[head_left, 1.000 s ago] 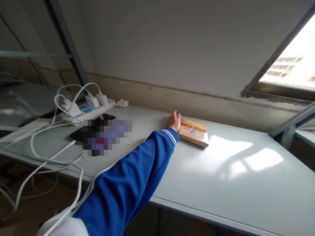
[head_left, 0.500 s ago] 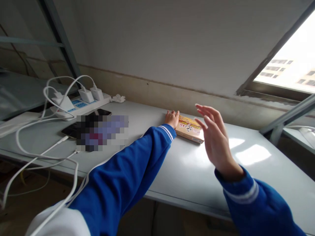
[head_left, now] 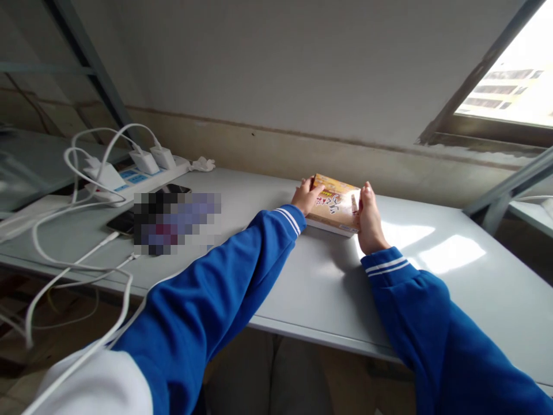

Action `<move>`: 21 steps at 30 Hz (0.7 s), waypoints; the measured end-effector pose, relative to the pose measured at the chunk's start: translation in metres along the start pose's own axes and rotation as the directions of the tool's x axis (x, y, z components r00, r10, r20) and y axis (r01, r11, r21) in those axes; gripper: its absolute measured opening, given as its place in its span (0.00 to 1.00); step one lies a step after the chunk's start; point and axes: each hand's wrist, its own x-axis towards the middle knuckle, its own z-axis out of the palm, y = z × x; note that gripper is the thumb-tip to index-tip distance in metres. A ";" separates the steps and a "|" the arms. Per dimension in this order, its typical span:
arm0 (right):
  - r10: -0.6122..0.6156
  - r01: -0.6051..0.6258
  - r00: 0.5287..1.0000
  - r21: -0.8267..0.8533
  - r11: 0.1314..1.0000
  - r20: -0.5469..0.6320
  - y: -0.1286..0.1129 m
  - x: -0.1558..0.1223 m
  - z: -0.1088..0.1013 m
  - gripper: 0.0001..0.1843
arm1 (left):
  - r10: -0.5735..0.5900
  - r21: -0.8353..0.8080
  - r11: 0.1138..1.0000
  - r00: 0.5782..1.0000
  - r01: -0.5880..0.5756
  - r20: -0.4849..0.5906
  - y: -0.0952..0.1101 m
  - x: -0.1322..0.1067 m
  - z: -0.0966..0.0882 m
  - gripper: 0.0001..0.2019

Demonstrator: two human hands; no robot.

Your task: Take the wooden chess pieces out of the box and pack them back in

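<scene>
Between my two hands is a flat yellow-brown cardboard box (head_left: 339, 206) with printed lettering, tilted with its far side raised off the grey tabletop (head_left: 311, 276). My left hand (head_left: 306, 197) grips its left end, thumb over the top face. At the right end, my right hand (head_left: 370, 219) presses against the box with its fingers along the side. The undersides of both grips are hidden by the box and my hands.
On the left, a white power strip (head_left: 142, 177) carries several chargers with looping white cables. Phones (head_left: 125, 222), partly blurred out, lie in front of it. Crumpled white tissue (head_left: 202, 165) sits near the wall. A metal post (head_left: 496, 190) stands at the right by the window.
My right hand has moved down and inward from the air onto the right end of the box. The box has been tilted up from lying flat, with my left hand still on it.
</scene>
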 end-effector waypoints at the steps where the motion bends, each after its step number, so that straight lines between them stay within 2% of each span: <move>1: 0.005 -0.004 1.000 0.053 0.999 -0.025 -0.007 -0.001 0.000 0.33 | 0.069 -0.131 0.989 0.997 -0.072 -0.027 0.005 -0.001 0.002 0.22; 3: -0.011 0.015 0.999 0.144 0.990 -0.032 -0.023 -0.003 0.000 0.33 | 0.214 -0.313 0.922 0.974 -0.228 -0.078 0.021 -0.005 0.003 0.25; 4: -0.025 0.029 0.999 0.182 0.983 -0.027 -0.030 -0.004 -0.001 0.32 | 0.283 -0.352 0.886 0.953 -0.302 -0.105 0.031 -0.009 0.001 0.26; 6: -0.048 0.054 0.998 0.248 0.967 -0.032 -0.039 -0.006 -0.002 0.31 | 0.419 -0.329 0.837 0.899 -0.438 -0.131 0.057 -0.019 -0.004 0.28; 8: -0.068 0.083 0.995 0.274 0.958 -0.067 -0.041 -0.006 -0.005 0.30 | 0.545 -0.183 0.808 0.829 -0.560 -0.129 0.084 -0.032 -0.015 0.29; 10: -0.080 0.106 0.990 0.241 0.965 -0.114 -0.036 -0.002 -0.009 0.28 | 0.643 0.077 0.766 0.764 -0.638 -0.061 0.105 -0.043 -0.029 0.27; 12: -0.063 0.092 0.986 0.184 0.979 -0.156 -0.026 0.004 -0.014 0.26 | 0.691 0.392 0.648 0.720 -0.653 0.057 0.111 -0.048 -0.043 0.27; 14: -0.016 0.041 0.984 0.136 0.990 -0.178 -0.017 0.011 -0.018 0.25 | 0.657 0.684 0.489 0.745 -0.541 0.119 0.098 -0.047 -0.057 0.27; 16: 0.029 -0.010 0.984 0.107 0.994 -0.176 -0.011 0.015 -0.021 0.24 | 0.573 0.822 0.376 0.805 -0.428 0.157 0.069 -0.042 -0.070 0.26; 18: 0.052 -0.038 0.986 0.094 0.995 -0.158 -0.009 0.016 -0.021 0.23 | 0.390 0.889 0.313 0.899 -0.334 0.200 0.034 -0.036 -0.081 0.25; 19: 0.061 -0.047 0.987 0.097 0.994 -0.146 -0.009 0.015 -0.020 0.24 | 0.243 0.910 0.292 0.943 -0.294 0.226 0.017 -0.035 -0.085 0.25; 20: 0.069 -0.055 0.989 0.105 0.993 -0.131 -0.010 0.013 -0.019 0.24 | 0.086 0.924 0.278 0.965 -0.262 0.248 0.003 -0.035 -0.089 0.25; 21: 0.075 -0.062 0.991 0.117 0.991 -0.113 -0.012 0.011 -0.016 0.24 | -0.014 0.936 0.274 0.972 -0.222 0.235 -0.008 -0.035 -0.092 0.25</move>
